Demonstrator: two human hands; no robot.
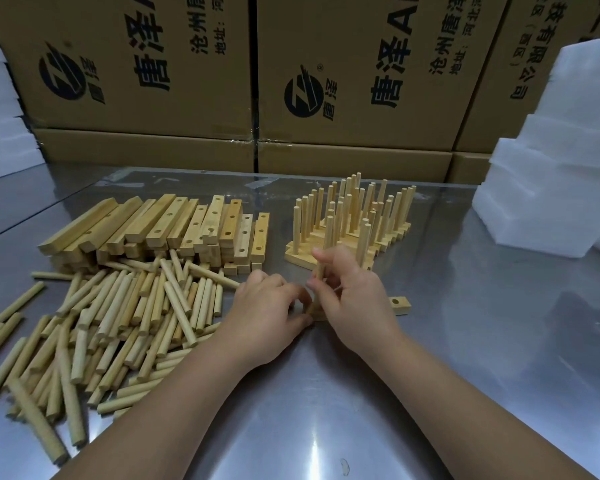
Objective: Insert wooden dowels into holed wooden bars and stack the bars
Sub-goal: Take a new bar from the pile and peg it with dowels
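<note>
My bench (465, 358) is smooth, glossy metal. My dowels (118, 323) and bars (160, 223) are bare matt wood; the boxes (146, 64), dull cardboard.

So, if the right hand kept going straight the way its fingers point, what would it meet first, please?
Probably the finished stack of doweled bars just beyond it: the right hand, pinching an upright dowel, points away from the body at the stack's near edge. Depth is hard to judge.

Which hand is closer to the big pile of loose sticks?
Left. The left hand sits right beside the pile of loose dowels, gripping the bar. The right hand is farther away, past the left hand, pinching an upright dowel.
</note>
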